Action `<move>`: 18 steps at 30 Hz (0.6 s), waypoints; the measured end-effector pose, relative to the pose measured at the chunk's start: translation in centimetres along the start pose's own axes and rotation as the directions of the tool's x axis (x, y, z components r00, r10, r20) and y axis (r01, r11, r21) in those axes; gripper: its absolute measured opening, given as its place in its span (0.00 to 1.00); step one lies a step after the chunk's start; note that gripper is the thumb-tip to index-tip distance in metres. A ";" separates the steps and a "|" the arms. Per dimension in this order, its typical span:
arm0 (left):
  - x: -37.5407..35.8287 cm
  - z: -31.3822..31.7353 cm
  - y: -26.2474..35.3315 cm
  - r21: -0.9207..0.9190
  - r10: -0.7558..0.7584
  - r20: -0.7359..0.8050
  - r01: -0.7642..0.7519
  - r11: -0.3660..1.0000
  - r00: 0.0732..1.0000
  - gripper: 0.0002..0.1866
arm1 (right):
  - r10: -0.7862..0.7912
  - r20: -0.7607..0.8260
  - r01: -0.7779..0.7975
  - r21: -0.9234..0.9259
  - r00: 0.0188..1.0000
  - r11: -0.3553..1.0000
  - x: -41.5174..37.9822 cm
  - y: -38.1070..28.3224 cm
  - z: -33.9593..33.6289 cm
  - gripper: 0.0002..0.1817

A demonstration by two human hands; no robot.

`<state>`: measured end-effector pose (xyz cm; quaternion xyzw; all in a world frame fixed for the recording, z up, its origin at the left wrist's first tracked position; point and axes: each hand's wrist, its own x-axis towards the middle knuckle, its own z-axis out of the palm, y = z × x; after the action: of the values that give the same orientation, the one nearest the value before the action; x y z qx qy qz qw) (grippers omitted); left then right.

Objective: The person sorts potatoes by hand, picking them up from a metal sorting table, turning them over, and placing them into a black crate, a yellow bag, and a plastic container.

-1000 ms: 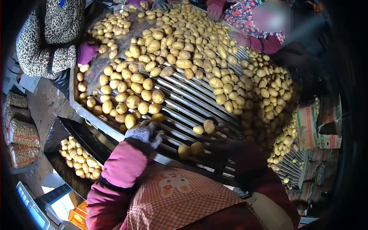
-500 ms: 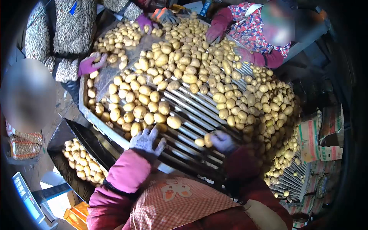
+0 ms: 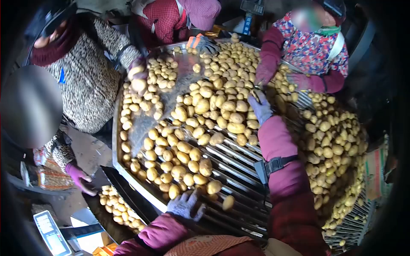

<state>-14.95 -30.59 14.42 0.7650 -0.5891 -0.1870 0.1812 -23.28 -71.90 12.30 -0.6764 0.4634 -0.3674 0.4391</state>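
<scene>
My left hand (image 3: 186, 205), in a grey-lavender knit glove, rests at the near edge of the slatted metal table (image 3: 230, 164), fingers apart. It lies just below a cluster of potatoes (image 3: 178, 172), holding nothing that I can see. A single potato (image 3: 228, 202) lies on the bars to its right. My right arm stretches far across the table, and my right hand (image 3: 260, 107), gloved alike, reaches against the big potato heap (image 3: 228, 105) with its fingers extended. Its fingertips touch the heap's right side; no potato shows in the palm.
Several co-workers stand around the table; the left one's gloved hand (image 3: 137, 73) holds potatoes. More potatoes (image 3: 333, 149) pile up at the right. A dark-lined box of potatoes (image 3: 118, 209) and a lit scale display (image 3: 52, 232) are at lower left. An orange-grey glove (image 3: 204, 44) lies at the back.
My right hand has gone from the near bars, beside two potatoes, to the far heap. My left hand stays near the front edge. The view has shifted, and the left co-worker has lifted potatoes.
</scene>
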 end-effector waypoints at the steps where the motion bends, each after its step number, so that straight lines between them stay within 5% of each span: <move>1: 0.1 0.1 -0.1 0.012 0.021 -0.030 -0.021 1.000 0.999 0.32 | 0.008 0.003 -0.008 0.030 1.000 1.000 1.2 1.0 1.1 0.35; 3: 0.1 1.2 -1.0 0.023 0.101 -0.112 -0.099 0.995 0.989 0.32 | 0.050 0.182 0.016 -0.340 0.982 0.940 3.4 3.8 3.1 0.33; 4: 0.5 0.8 -0.8 0.005 0.121 -0.125 -0.122 0.993 0.985 0.32 | -0.097 0.230 0.204 -0.509 0.968 0.836 2.6 3.1 4.0 0.32; 7: 0.4 0.4 -0.2 -0.045 0.007 0.018 -0.007 0.999 1.000 0.32 | -0.056 0.383 0.248 -0.474 0.922 0.845 0.1 -1.7 2.6 0.32; 8: 0.7 0.2 -0.1 -0.033 0.016 0.007 -0.016 0.999 1.000 0.32 | -0.287 0.336 0.426 -0.484 0.897 0.764 -0.8 -0.8 2.6 0.28; 9: 0.7 0.0 0.1 -0.032 -0.022 0.057 0.024 0.999 0.998 0.33 | -0.289 0.360 0.410 -0.326 0.887 0.852 -0.7 1.7 3.8 0.25; 10: 0.5 -0.1 0.3 -0.030 -0.059 0.117 0.063 0.998 0.991 0.33 | 0.119 0.604 -0.097 -0.069 0.788 0.993 -2.4 0.5 3.3 0.25; 11: 0.4 -0.3 0.5 -0.024 -0.051 0.124 0.054 0.998 0.991 0.33 | -0.032 0.608 0.161 -0.159 0.793 0.974 -4.9 -2.6 2.0 0.24; 13: 0.6 -0.5 0.6 0.013 -0.129 0.203 0.129 0.992 0.971 0.33 | -0.166 0.563 0.409 -0.338 0.810 0.848 -7.9 -1.5 3.0 0.22; 14: 0.5 -0.6 0.7 0.014 -0.125 0.199 0.125 0.992 0.972 0.33 | -0.035 0.702 -0.165 0.215 0.711 0.963 -8.6 -2.5 3.8 0.26; 15: 0.5 -0.6 0.7 0.005 -0.154 0.230 0.157 0.988 0.961 0.34 | -0.198 0.670 0.266 0.000 0.715 0.964 -10.8 -3.0 2.8 0.27; 17: 0.8 -0.5 0.8 -0.016 -0.169 0.256 0.179 0.984 0.952 0.35 | -0.302 0.699 0.265 0.165 0.648 0.950 -12.8 -0.4 4.0 0.28; 18: 0.9 -0.7 1.0 0.021 -0.196 0.290 0.198 0.980 0.937 0.36 | -0.326 0.765 0.428 0.074 0.555 0.901 -12.3 0.0 3.6 0.27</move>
<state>-15.24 -31.67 15.47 0.7834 -0.5290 -0.3171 0.0760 -23.78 -59.29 9.92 -0.8751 0.1005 -0.1053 0.4615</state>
